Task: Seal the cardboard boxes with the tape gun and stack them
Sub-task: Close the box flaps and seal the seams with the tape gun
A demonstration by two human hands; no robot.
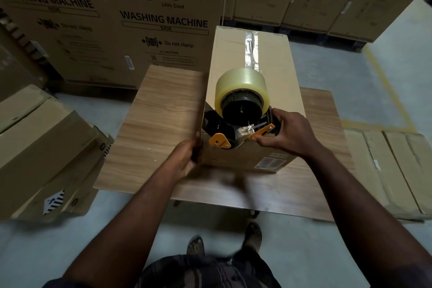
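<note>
A tall cardboard box (pixel 280 72) stands on a wood-grain table (pixel 159 112). A strip of clear tape (pixel 251 51) runs along the seam on its top. The tape gun (pixel 240 112), black and orange with a big clear roll, sits at the box's near top edge. My right hand (pixel 289 134) grips the gun's handle. My left hand (pixel 184 159) holds the box's near left corner edge, fingers curled round it.
Large washing machine cartons (pixel 131 18) wall the back and the right. More cardboard boxes (pixel 42 147) lie on the floor at left, and flattened cartons (pixel 397 170) lie at right. My feet (pixel 224 238) stand on the grey floor before the table.
</note>
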